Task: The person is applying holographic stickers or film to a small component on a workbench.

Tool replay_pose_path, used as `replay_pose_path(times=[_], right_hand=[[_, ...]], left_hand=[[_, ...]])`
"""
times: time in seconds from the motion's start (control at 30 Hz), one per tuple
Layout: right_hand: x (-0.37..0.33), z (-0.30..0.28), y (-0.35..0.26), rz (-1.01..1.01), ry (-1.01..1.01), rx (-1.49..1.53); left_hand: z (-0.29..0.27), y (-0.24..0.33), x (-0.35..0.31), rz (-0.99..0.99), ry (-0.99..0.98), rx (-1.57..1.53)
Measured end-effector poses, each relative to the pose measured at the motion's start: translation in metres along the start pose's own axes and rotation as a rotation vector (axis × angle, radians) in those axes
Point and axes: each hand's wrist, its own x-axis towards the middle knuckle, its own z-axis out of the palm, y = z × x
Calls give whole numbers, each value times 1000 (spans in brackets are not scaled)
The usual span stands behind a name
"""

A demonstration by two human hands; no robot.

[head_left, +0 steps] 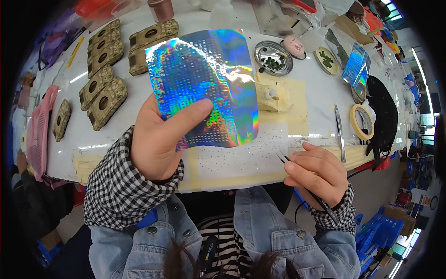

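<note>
White bench (pixel 83 135), cluttered, camo pieces (pixel 114 95) off to L. L hand (pixel 162 135) clamped on lower-L edge of shiny foil sheet (pixel 200 83), thumb on top; sheet held up over bench, approx square, no clear long axis. R hand (pixel 320 172) closed on tweezers (pixel 324 208), tips slightly apart, nothing visible btwn them. Key relation: tweezers' long axis runs lower-R to upper-L, tips just over R part of speck-covered paper (pixel 237 162); sheet lies up-L of tips, well apart. R hand nearer specks, L hand has sheet. Can't tell if tips touch paper.
</note>
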Motion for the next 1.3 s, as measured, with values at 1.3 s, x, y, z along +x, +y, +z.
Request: replay_pose_path(times=[1.3], right_hand=[[78,37,1,-198,145,57]], left_hand=[[0,-3,-2,105,84,123]])
